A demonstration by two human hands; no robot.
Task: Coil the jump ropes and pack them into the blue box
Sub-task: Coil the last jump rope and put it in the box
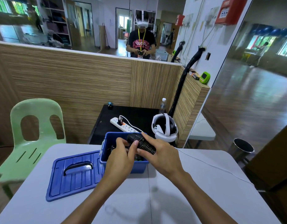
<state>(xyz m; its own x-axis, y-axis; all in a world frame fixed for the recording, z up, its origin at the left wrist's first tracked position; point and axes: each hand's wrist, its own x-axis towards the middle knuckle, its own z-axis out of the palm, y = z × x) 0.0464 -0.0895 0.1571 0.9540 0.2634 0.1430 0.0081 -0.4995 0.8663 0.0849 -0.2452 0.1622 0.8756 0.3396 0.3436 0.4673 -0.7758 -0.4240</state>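
A glossy blue plastic box (140,166) with straight walls sits open on the smooth pale grey table (196,183); its ribbed lid (75,173), black handle up, lies flat just left, touching it. Above the box's opening both hands hold a black jump rope (142,143) wound into a tight, ridged, tube-shaped coil. The left hand (121,157) pinches its near end with curled fingers (132,147); the right hand (162,152) clasps the far side, fingers wrapped around it. More dark coils lie inside the box.
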